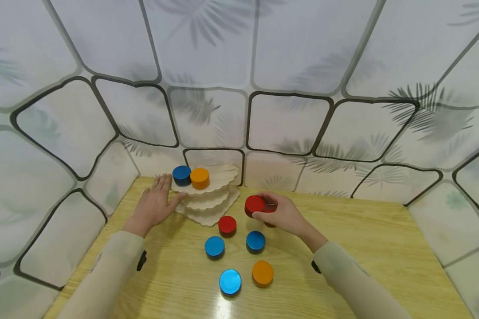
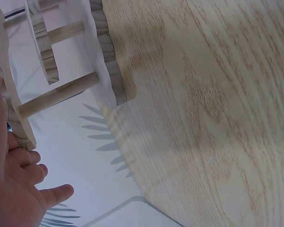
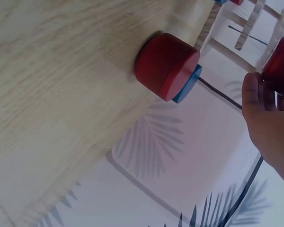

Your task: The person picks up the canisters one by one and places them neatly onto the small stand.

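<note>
My right hand (image 1: 279, 213) grips a round red tin (image 1: 255, 205) by its side, above the table and right of a three-tier wooden stand (image 1: 207, 201). Beneath that hand, a second red tin (image 3: 165, 66) stands on the table with a blue tin (image 3: 188, 85) just behind it, partly hidden. At the stand's left end, my left hand (image 1: 153, 206) lies with fingers extended, touching the edge of the top tier. A dark blue tin (image 1: 181, 175) and an orange tin (image 1: 200, 178) sit side by side on that tier.
In front of the stand, a red tin (image 1: 227, 226), several blue tins, one of them bright blue (image 1: 230, 282), and an orange tin (image 1: 262, 273) stand on the wood-grain table (image 1: 367, 248). A patterned white wall covering (image 1: 287, 124) rises behind and at both sides.
</note>
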`<state>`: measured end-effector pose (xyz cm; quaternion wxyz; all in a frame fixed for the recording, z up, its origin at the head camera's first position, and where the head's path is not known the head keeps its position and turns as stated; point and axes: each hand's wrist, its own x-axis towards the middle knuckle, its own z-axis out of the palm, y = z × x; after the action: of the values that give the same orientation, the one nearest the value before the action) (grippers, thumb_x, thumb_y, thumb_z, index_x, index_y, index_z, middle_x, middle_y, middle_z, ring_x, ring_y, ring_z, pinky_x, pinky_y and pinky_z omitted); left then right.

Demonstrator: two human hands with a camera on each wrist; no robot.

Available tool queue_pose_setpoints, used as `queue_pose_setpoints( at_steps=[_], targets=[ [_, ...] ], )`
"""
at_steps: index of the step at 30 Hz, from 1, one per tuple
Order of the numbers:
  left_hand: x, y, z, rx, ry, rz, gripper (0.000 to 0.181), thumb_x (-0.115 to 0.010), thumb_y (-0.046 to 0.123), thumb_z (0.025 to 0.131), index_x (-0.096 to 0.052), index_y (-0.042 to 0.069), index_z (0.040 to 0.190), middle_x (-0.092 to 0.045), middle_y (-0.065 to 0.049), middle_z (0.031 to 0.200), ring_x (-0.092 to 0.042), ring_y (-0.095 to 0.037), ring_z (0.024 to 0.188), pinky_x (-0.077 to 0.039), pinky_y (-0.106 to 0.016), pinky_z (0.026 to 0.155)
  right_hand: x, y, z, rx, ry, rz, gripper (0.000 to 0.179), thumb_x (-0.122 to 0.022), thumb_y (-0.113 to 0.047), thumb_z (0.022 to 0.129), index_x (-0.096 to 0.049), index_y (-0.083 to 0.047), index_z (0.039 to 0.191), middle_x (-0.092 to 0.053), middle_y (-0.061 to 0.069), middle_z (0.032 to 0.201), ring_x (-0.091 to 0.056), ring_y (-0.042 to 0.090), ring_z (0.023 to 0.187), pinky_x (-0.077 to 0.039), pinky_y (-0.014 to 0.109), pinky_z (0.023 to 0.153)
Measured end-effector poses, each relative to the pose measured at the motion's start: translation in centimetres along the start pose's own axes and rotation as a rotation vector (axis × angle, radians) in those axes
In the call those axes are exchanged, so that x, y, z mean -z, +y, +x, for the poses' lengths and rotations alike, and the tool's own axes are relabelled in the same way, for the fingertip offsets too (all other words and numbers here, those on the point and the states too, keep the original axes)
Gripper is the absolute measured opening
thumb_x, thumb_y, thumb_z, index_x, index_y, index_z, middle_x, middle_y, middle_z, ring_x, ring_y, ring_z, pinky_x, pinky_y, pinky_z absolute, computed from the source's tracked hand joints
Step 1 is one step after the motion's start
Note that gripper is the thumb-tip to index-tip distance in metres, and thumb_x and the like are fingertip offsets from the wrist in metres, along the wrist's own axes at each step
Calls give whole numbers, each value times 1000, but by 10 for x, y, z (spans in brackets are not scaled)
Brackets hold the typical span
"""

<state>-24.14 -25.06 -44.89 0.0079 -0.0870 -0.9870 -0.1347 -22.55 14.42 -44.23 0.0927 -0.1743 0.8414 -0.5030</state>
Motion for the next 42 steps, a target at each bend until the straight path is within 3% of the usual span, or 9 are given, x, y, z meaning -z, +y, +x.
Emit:
queue_pose_setpoints(
  at_steps=[5, 10, 23, 32, 42],
  targets=[
    [0, 0, 0, -7, 3, -5, 96, -33, 66, 109, -12, -8, 166, -14, -32, 172, -15, -53, 159, -26, -74, 122, -5, -6, 12, -19, 10, -5, 62, -84, -29, 91, -61, -12, 146, -72, 12, 129, -72, 25, 109, -61, 41, 95],
    [-1, -1, 0, -4, 1, 2, 96, -32, 67, 109, -12, -8, 166, -14, -32, 172, -15, -53, 159, -27, -74, 122, -13, -11, 25, 16, 18, -11, 58, -83, -25, 92, -63, -9, 144, -71, 12, 131, -71, 26, 107, -61, 40, 97],
    [-1, -1, 1, 1, 2, 10, 97, -30, 68, 109, -12, -8, 166, -16, -32, 172, -16, -53, 159, -27, -74, 122, -33, -26, 55, 55, 72, 83, 53, -85, -18, 90, -66, -10, 139, -73, 12, 127, -72, 24, 101, -62, 32, 92],
    [-2, -1, 1, 0, 8, 11, 96, -32, 67, 109, -13, -8, 166, -17, -32, 172, -17, -53, 159, -28, -74, 121, -44, -30, 71, 11, 129, 94, 56, -85, -22, 90, -65, -10, 140, -73, 12, 129, -71, 26, 104, -62, 32, 90],
    [-2, -1, 1, 10, 2, 4, 96, -31, 67, 109, -11, -7, 166, -15, -32, 172, -16, -52, 160, -27, -74, 122, -51, -40, 88, 26, 169, 89, 53, -85, -20, 90, -66, -9, 138, -74, 13, 127, -68, 28, 103, -59, 28, 82]
  ],
)
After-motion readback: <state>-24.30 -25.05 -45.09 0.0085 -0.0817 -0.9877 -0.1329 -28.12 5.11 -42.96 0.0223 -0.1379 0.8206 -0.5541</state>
